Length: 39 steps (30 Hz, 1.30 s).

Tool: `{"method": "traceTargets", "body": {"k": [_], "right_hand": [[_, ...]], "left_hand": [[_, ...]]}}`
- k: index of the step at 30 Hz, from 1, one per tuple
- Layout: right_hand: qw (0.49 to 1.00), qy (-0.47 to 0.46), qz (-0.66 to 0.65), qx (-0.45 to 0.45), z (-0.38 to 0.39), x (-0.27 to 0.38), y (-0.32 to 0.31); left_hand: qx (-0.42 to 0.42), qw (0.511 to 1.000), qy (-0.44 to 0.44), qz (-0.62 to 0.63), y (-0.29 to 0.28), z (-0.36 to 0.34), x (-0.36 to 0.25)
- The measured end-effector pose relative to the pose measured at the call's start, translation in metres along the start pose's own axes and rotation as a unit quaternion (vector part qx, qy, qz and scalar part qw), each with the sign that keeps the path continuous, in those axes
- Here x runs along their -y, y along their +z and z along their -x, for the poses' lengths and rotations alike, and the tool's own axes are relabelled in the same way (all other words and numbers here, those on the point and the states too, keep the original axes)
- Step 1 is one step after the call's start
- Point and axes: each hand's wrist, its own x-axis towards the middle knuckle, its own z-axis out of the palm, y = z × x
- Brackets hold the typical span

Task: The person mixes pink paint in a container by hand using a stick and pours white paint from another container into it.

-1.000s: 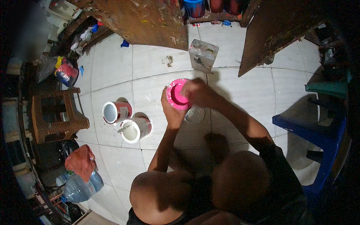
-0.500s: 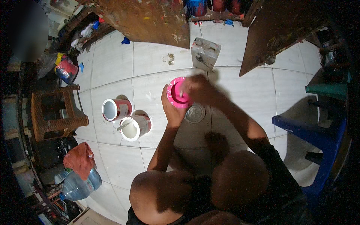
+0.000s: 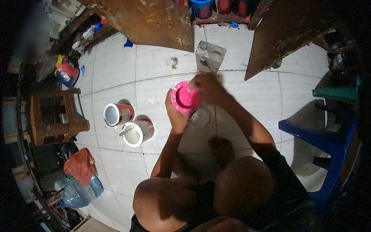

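Note:
My left hand (image 3: 177, 118) is wrapped round the near left side of a small tub of bright pink paint (image 3: 176, 104), whose rim is splashed with white. Over the tub's right edge, my right hand (image 3: 207, 87) grips a short pale stick (image 3: 189, 89) that dips into the pink paint; motion blurs it somewhat, and its upper end is hidden in my fingers. Just below the tub, a round lid (image 3: 200, 117) lies on the tiles. To the left stand two paint cans: one holds cream-white paint (image 3: 133, 136) with a flat stirrer (image 3: 127, 130) across its rim, the other (image 3: 126, 113) has a greyish inside.
A dirty square jerrycan (image 3: 210, 57) stands beyond my right hand. Two brown wooden doors (image 3: 154, 23) hang open at the back. On the left are a brown stool (image 3: 63, 126) and a large water bottle (image 3: 79, 192); blue plastic furniture (image 3: 332, 137) stands at right.
The stick and my right hand have shifted slightly within and above the tub, showing more of the pink paint. My left hand keeps its hold. The whole view has shifted a little.

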Motion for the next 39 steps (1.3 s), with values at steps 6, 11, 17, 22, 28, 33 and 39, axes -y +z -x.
{"method": "traceTargets", "body": {"k": [6, 11, 17, 22, 28, 33, 39], "right_hand": [[0.993, -0.118, 0.018, -0.004, -0.003, -0.002, 0.002], [0.993, 0.086, -0.075, 0.037, -0.007, 0.016, -0.013], [0.998, -0.055, -0.008, 0.038, 0.009, -0.017, 0.022], [0.989, -0.108, 0.040, 0.092, 0.012, 0.001, 0.024], [0.993, -0.059, 0.040, 0.092, 0.010, -0.002, 0.011], [0.998, -0.049, 0.014, 0.046, 0.020, -0.031, 0.017], [0.998, 0.048, 0.005, 0.042, 0.001, 0.019, -0.013]], "left_hand": [[-0.005, 0.999, 0.023, -0.048, -0.004, -0.007, -0.020], [0.007, 1.000, -0.021, 0.016, 0.000, 0.003, 0.008], [0.066, 0.997, -0.032, -0.035, -0.007, 0.011, 0.017], [0.088, 0.996, -0.027, 0.016, -0.004, -0.011, 0.016], [-0.034, 0.999, 0.028, -0.006, 0.004, -0.008, -0.007], [-0.049, 0.998, 0.033, -0.006, 0.002, -0.007, -0.016], [-0.029, 0.999, 0.005, 0.017, -0.003, -0.002, -0.008]]}}
